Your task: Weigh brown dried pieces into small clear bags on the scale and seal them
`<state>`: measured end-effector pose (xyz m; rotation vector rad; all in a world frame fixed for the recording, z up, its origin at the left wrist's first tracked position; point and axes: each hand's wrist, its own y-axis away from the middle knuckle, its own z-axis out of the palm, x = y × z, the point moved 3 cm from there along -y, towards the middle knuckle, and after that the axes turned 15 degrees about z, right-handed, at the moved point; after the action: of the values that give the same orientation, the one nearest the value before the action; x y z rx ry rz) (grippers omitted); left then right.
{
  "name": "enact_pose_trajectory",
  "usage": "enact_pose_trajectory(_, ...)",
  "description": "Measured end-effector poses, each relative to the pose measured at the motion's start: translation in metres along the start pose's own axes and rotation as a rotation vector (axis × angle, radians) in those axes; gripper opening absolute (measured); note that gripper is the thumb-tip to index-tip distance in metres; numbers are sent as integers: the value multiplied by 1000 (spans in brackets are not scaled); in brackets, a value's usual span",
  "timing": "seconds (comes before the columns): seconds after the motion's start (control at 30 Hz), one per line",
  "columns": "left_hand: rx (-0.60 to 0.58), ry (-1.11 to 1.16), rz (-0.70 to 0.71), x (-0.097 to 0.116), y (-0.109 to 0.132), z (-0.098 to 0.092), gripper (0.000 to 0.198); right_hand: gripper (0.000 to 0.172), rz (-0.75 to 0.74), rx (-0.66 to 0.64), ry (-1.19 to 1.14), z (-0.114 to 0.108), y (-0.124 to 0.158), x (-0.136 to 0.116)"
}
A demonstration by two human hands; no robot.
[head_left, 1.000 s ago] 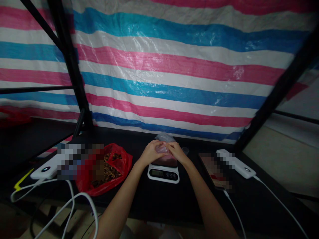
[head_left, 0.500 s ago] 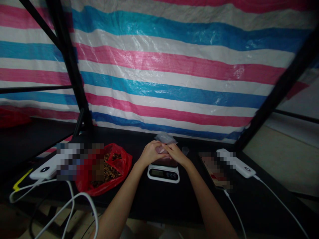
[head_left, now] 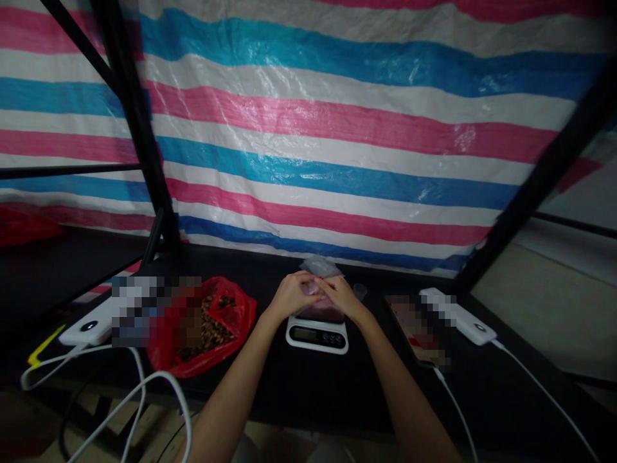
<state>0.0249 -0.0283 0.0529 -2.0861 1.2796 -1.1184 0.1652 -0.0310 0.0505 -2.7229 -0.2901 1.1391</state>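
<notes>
A small clear plastic bag [head_left: 318, 267] with dark reddish contents sits on a white kitchen scale [head_left: 317, 334] at the middle of the dark table. My left hand [head_left: 289, 296] and my right hand [head_left: 341, 295] meet over the bag, fingers closed and pinching its upper part. The bag's crumpled top sticks up behind my fingers. The scale's display faces me below my hands.
A red plastic bag [head_left: 212, 328] of brown nuts or seeds lies open left of the scale. White power banks [head_left: 87, 328] [head_left: 457, 316] with cables lie at both sides. A phone [head_left: 414, 331] rests right of the scale. A striped tarp [head_left: 308, 128] hangs behind; black frame poles [head_left: 139, 141] stand left and right.
Both hands stay on the bag over the scale; the fingers have shifted slightly along its top. Nothing else has moved.
</notes>
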Motion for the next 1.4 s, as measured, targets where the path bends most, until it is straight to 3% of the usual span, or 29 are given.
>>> enact_pose_trajectory(0.43,16,66,-68,-4,1,0,34,51,-57,14,-3,5,1,-3)
enact_pose_trajectory(0.63,-22,-24,-64,-1,1,-1,27,35,-49,44,-57,2,2,-7)
enact_pose_trajectory(0.83,-68,-112,-12,-6,5,4,58,25,78,24,-174,1,-5,9)
enact_pose_trajectory(0.93,-119,-149,7,-10,7,6,63,25,100,-6,-186,-1,-9,20)
enact_pose_trajectory(1.13,-192,-168,24,-10,8,5,50,29,138,-86,33,-21,-1,21)
enact_pose_trajectory(1.3,-264,-142,53,-6,8,9,42,38,296,86,338,-52,9,14)
enact_pose_trajectory(1.4,-237,-133,20,-4,8,9,44,25,362,262,447,-67,11,24)
